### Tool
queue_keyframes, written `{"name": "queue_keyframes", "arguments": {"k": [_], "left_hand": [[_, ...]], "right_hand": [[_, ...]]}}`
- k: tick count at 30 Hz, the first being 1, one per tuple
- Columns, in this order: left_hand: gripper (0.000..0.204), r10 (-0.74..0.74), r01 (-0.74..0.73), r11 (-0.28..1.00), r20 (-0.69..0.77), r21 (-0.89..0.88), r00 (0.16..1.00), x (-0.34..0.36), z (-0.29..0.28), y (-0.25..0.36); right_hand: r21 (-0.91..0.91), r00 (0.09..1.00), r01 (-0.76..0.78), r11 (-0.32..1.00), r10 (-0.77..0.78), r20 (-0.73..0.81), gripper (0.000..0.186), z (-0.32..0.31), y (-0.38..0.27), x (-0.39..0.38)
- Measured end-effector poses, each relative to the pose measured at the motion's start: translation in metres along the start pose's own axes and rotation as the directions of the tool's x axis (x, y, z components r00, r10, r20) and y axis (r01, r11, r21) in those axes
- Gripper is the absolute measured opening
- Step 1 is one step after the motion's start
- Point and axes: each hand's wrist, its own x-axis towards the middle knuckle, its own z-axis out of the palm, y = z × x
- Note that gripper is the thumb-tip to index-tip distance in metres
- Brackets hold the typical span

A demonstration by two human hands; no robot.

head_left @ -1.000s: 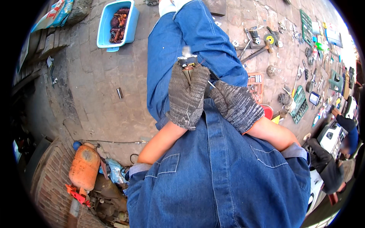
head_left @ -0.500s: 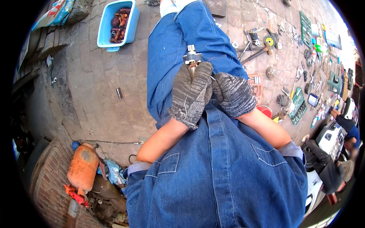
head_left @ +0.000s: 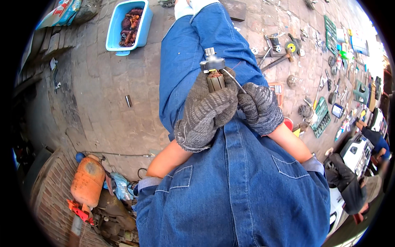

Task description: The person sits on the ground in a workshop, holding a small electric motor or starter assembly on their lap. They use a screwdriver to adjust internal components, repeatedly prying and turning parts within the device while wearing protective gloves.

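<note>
My left hand (head_left: 203,113), in a grey knitted glove, is wrapped round a motor armature (head_left: 216,84) above my lap. The armature has a slotted metal core, copper windings and a grey collar topped by a ridged metal end. Close beside it, my right hand (head_left: 260,108), gloved alike, pinches a thin metal rod (head_left: 235,80). The rod slants up to the left, its tip at or very near the windings below the collar. Its other end is hidden in the right glove. A fine reddish wire sticks out near the collar.
At the upper left stands a blue tub (head_left: 144,31) of dark coppery scrap. A metal cylinder (head_left: 128,101) lies on the paving. To the right are a hammer (head_left: 279,61), a green socket case (head_left: 322,117) and scattered tools. An orange tank (head_left: 87,181) is at lower left; people sit at far right.
My left hand has turned and slid lower, baring more of the armature's core. The right hand has shifted slightly right, and the rod now shows plainly, angled to the windings.
</note>
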Motion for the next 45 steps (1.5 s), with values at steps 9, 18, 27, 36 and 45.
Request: {"name": "queue_keyframes", "arguments": {"k": [9, 18, 27, 36, 45], "left_hand": [[0.042, -0.034, 0.033, 0.998, 0.014, 0.051, 0.999, 0.004, 0.008, 0.008], [0.051, 0.262, -0.146, 0.679, -0.053, 0.719, 0.964, -0.006, 0.002, -0.006], [0.051, 0.318, -0.232, 0.616, 0.031, 0.753, 0.948, -0.003, -0.002, -0.005], [0.046, 0.332, -0.256, 0.550, 0.073, 0.795, 0.940, 0.002, -0.004, -0.003], [0.040, 0.115, -0.116, 0.969, 0.016, 0.217, 0.993, 0.007, 0.001, 0.008]], "right_hand": [[0.685, 0.846, -0.309, 0.659, 0.520, -0.119, 0.019, -0.032, -0.036, 0.026], [0.572, 0.816, -0.495, 0.654, 0.576, 0.047, 0.019, -0.033, -0.042, 0.048], [0.709, 0.768, -0.533, 0.462, 0.615, 0.177, 0.023, -0.031, -0.039, 0.051], [0.828, 0.781, -0.429, 0.362, 0.608, 0.139, 0.008, -0.010, -0.023, 0.046], [0.895, 0.763, -0.351, 0.275, 0.638, 0.104, 0.028, -0.036, -0.036, 0.035]]}}
